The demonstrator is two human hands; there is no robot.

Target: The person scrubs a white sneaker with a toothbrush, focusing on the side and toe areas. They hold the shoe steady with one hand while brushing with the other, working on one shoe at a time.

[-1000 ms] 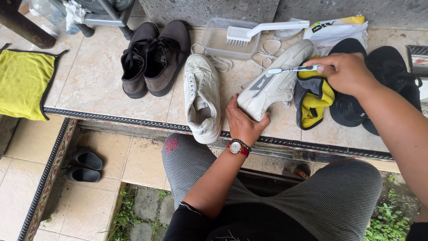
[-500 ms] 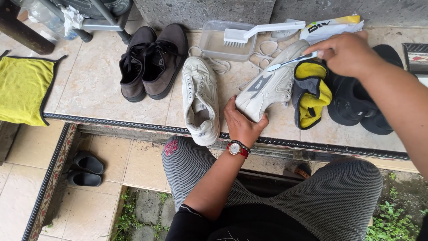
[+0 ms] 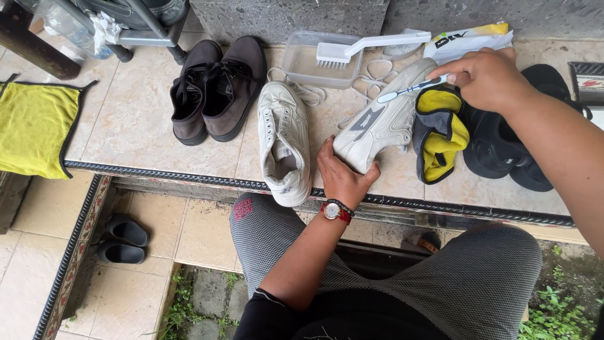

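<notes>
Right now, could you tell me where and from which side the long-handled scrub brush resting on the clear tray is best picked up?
Grip the scrub brush by its long white handle, coming from above and from the right. The handle juts out past the rim of the clear tray with open space around it, while the bristle head sits down over the tray. The right hand, holding a toothbrush, is nearest.

Raised tiled ledge (image 3: 126,113), beige glossy tiles, dark patterned border strip (image 3: 189,173) along front edge. Rough grey stone wall (image 3: 289,16) behind. Lower floor (image 3: 38,277), same beige tiles, patterned border running down left. Below ledge, paving stones (image 3: 207,302) with grass and weeds between; more greenery (image 3: 560,308) at lower right. Dark wooden beam (image 3: 28,44) and grey metal legs (image 3: 145,31) at upper left. Soft, even daylight.
</notes>
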